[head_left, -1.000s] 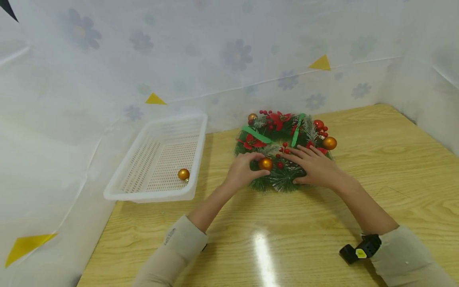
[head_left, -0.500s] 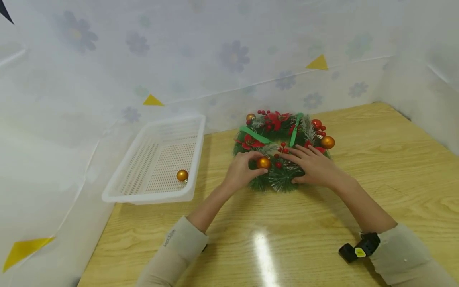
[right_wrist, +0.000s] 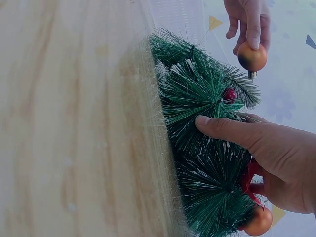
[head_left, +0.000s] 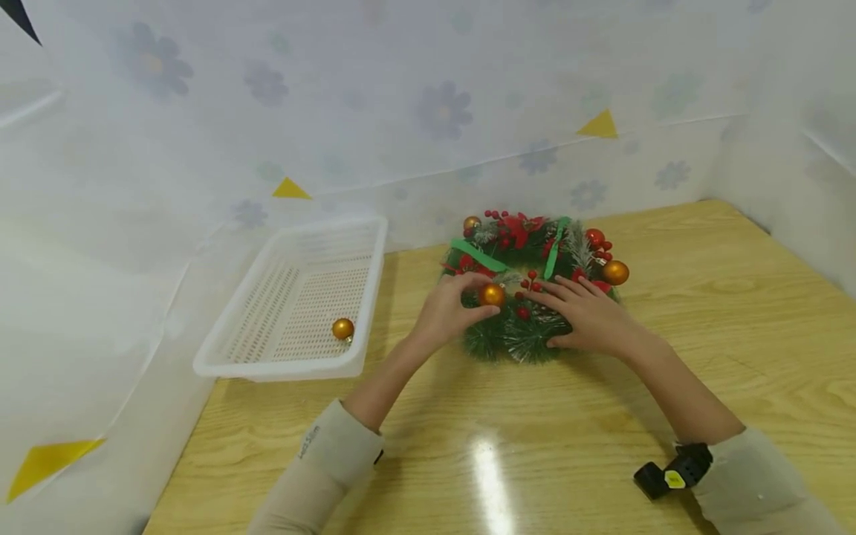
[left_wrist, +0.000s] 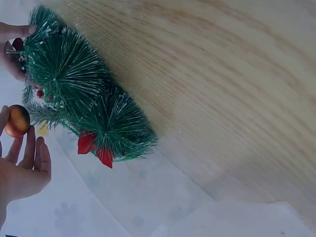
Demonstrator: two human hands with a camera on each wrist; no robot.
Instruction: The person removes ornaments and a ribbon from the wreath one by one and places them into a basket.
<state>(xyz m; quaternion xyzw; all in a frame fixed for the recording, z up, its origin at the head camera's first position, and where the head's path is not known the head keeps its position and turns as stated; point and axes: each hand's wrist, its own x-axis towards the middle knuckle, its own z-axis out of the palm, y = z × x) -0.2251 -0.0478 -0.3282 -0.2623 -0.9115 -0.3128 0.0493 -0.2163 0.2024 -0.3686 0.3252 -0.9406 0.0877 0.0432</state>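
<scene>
A green Christmas wreath (head_left: 531,338) with frosted sprigs, red berries and red poinsettias lies on the table. My left hand (head_left: 444,312) pinches an orange-gold Christmas ball (head_left: 492,295) between thumb and fingers over the wreath's left front. The right wrist view shows the ball (right_wrist: 252,57) away from the needles, its metal cap (right_wrist: 253,75) pointing toward the wreath. My right hand (head_left: 598,319) holds the wreath's front right part, thumb on the near outer side and fingers over the top. Beside that hand, another gold ball (head_left: 615,273) sits at the wreath's right edge.
Left of the wreath stands a white perforated plastic basket (head_left: 364,327) with one gold ball (head_left: 343,328) inside. Two green strips (head_left: 480,255) lie across the wreath. Behind the wooden table (head_left: 428,461) hangs a flowered white sheet (head_left: 428,171).
My left hand has raised the Christmas ball slightly off the front of the wreath and turned it, so its cap shows at the upper right. My right hand stays on the wreath.
</scene>
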